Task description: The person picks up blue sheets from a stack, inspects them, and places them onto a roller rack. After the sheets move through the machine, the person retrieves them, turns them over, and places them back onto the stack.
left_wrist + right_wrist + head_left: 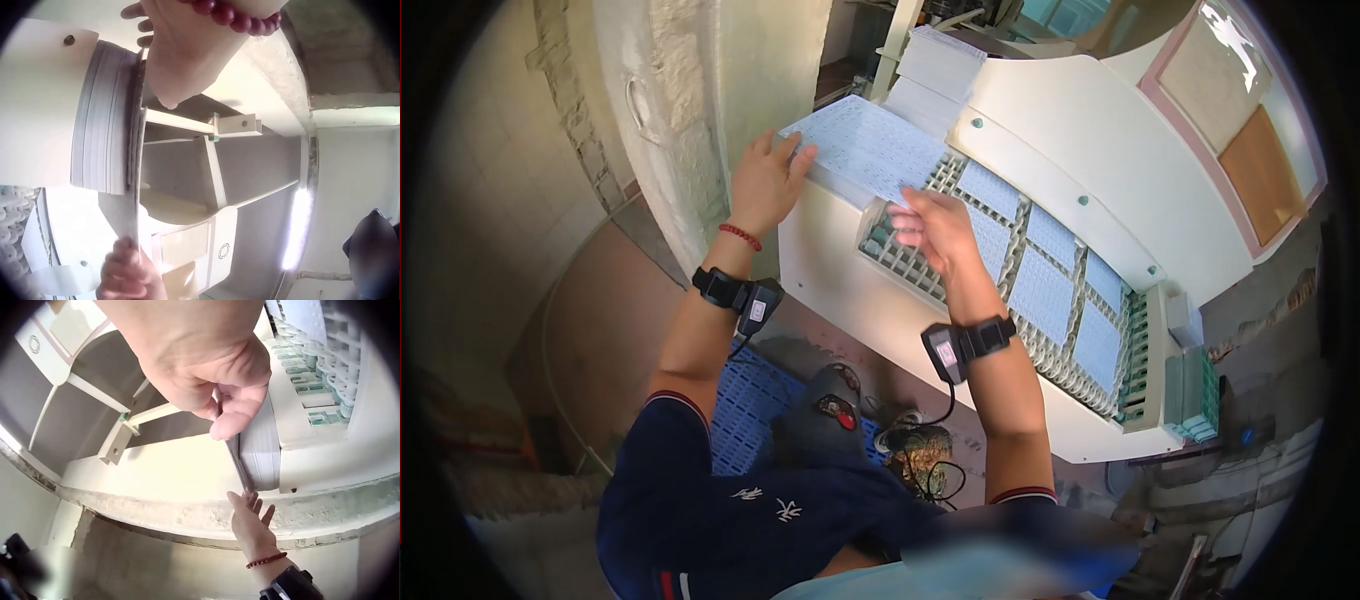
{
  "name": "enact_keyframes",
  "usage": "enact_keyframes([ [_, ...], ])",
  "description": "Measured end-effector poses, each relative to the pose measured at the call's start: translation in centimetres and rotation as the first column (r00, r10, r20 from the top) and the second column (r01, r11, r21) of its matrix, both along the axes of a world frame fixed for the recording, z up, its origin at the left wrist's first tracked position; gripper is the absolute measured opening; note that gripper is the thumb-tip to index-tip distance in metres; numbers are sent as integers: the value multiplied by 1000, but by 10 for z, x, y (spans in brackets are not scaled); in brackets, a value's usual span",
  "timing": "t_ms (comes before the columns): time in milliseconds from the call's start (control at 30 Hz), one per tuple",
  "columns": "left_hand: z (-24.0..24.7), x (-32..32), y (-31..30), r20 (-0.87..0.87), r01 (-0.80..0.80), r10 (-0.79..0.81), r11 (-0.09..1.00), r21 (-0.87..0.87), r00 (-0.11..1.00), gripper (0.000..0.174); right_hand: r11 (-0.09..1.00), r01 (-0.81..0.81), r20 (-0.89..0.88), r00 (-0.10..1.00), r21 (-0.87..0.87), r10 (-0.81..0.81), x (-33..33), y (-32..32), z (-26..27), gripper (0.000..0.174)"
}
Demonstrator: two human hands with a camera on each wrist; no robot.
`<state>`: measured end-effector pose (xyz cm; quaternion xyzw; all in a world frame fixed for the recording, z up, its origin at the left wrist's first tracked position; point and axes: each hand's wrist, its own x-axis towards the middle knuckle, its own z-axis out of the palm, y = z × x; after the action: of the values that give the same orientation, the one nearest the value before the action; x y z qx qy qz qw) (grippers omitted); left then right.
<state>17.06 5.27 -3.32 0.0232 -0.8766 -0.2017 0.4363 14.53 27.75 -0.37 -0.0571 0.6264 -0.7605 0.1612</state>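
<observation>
A blue patterned sheet (865, 145) lies on top of a stack at the machine's left end; the wrist views show the stack (103, 119) edge-on as several layers. The left hand (768, 180) touches the sheet's left corner with its fingers spread. At the near right corner the right hand (940, 228) pinches the sheet between thumb and curled fingers, seen also in the right wrist view as the right hand (234, 403) on the sheet's edge. More blue sheets (1042, 290) lie in rows on the machine's rollers (910, 262).
Behind the sheet stands a pale stack (935, 75). The white machine cover (1060, 130) rises beyond the rollers. A rough pillar (680, 120) is close to the left hand. Green racks (1195, 395) hang at the right end; a blue plastic mat (750, 410) is on the floor.
</observation>
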Motion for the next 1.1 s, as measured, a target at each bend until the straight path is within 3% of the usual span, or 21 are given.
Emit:
enact_keyframes([
  [100, -4, 5, 1, 23, 75, -76, 995, 61, 997, 41, 999, 10, -21, 1000, 44, -10, -13, -9, -9, 28],
  [167, -19, 6, -16, 58, 234, -227, 960, -157, 972, 35, 999, 20, -46, 999, 36, -18, -11, -3, -19, 29],
  [200, -14, 13, -5, 71, 255, -261, 963, 91, 963, 31, 1000, 25, -42, 999, -17, -25, -8, 4, -24, 29],
  [233, -24, 15, -7, -23, 380, -382, 910, 167, 924, 33, 997, 27, -74, 997, -77, -32, 3, 15, -26, 28],
  [300, -29, 32, 11, -71, 438, -494, 683, 584, 866, 41, 978, 27, -50, 998, -206, -38, 23, 37, -30, 21],
  [333, -24, 48, 34, -124, 430, -520, 525, 735, 845, 44, 971, 113, -35, 992, -213, -123, 41, 58, -35, 21],
  [400, -49, 58, 46, -133, 498, -639, 434, 751, 758, 47, 979, 82, -79, 992, -188, -99, 69, 82, -45, 18],
  [433, -60, 64, 53, -230, 494, -779, 116, 862, 584, 48, 975, 113, -71, 989, -193, -128, 81, 92, -52, 18],
  [467, -69, 69, 62, -362, 393, -839, -197, 898, 406, 49, 974, 148, -74, 984, -172, -163, 96, 105, -63, 18],
  [500, -77, 77, 74, -360, 390, -845, -200, 899, 396, 49, 973, 175, -84, 978, -149, -189, 112, 115, -74, 17],
  [567, -90, 94, 107, -421, 280, -871, -350, 894, 252, 50, 964, 229, -51, 970, -132, -237, 137, 133, -92, 18],
  [600, -96, 100, 120, -419, 275, -873, -350, 895, 251, 50, 956, 271, -26, 961, -111, -276, 147, 141, -101, 19],
  [667, -108, 108, 138, -330, 107, -873, -313, 944, 358, 46, 946, 312, -2, 950, -92, -313, 160, 155, -120, 19],
  [900, -119, 117, 157, -313, 14, -851, -339, 941, 422, 32, 946, 314, 19, 949, -75, -314, 174, 167, -147, 20],
  [967, -117, 117, 154, -190, 22, -838, -209, 978, 512, 29, 954, 299, 33, 954, -20, -299, 175, 165, -138, 23],
  [1100, -120, 108, 141, -166, 29, -780, -187, 982, 603, 27, 930, 350, 49, 933, 109, -357, 170, 168, -139, 26],
])
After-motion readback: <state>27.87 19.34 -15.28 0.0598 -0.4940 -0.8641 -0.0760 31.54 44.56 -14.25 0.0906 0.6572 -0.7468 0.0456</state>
